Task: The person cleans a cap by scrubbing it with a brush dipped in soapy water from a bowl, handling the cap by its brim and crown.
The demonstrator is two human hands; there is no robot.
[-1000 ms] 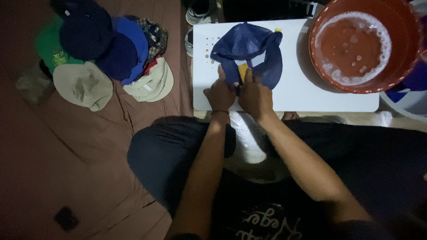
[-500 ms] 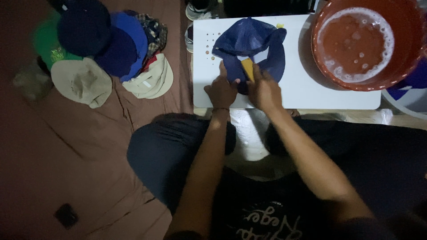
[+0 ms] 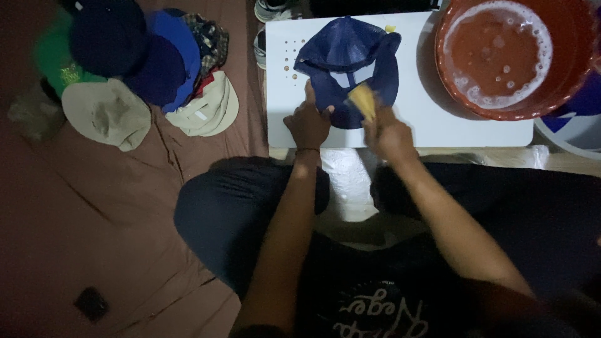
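Right hand (image 3: pixel 389 133) has swung its yellow sponge (image 3: pixel 364 100) rightward across the blue cap (image 3: pixel 348 69), fingers closed round it; scrubbing looks under way. Left hand (image 3: pixel 307 124) presses flat on the cap, which lies on the white board (image 3: pixel 432 122) beside the red basin (image 3: pixel 510 103) of suds. No packages; one green cap (image 3: pixel 53 62) in the pile bears a pale emblem.

Both forearms are bare to above the elbow, no sleeves showing on them; the left hand (image 3: pixel 308 124) has a thin dark band around its wrist; the right hand (image 3: pixel 389 133) wears nothing that can be made out; the dark short-sleeved cotton T-shirt (image 3: pixel 375 300) carries pale cursive lettering across the chest (seen upside down from above); the dark navy cloth trousers (image 3: pixel 231 206) cover both bent legs.
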